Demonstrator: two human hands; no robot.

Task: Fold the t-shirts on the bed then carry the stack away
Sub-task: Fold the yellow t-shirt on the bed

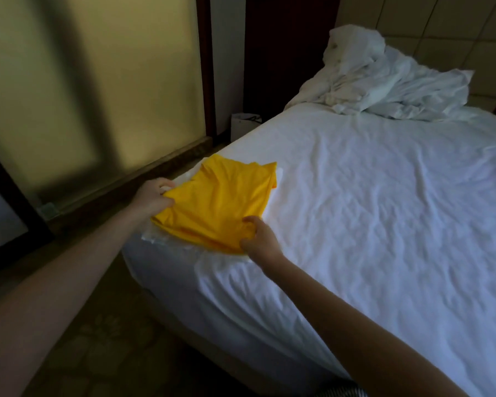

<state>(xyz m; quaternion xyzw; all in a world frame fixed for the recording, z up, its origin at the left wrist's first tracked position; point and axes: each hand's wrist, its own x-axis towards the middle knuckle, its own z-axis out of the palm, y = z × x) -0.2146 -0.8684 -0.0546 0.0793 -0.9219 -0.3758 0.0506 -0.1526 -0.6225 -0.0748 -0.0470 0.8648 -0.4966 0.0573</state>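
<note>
The folded yellow t-shirt [221, 204] lies on the near left corner of the bed [384, 224], on top of a pale white layer [166, 239] that shows at its edges; whether that layer is more folded shirts or a plastic wrap I cannot tell. The left hand [152, 197] pinches the shirt's left edge between curled fingers and thumb, while the right hand [259, 239] curls round its near right corner. Holding opposite sides like this probably keeps the fold from sliding open, either to square it on the pile or to lift the stack together. The shirt is a nearly square packet set skew to the mattress edge, its slightly longer axis running from the near left towards the far right. Its rumpled far edge points at the crumpled white bedding [384, 84] at the head of the bed
</note>
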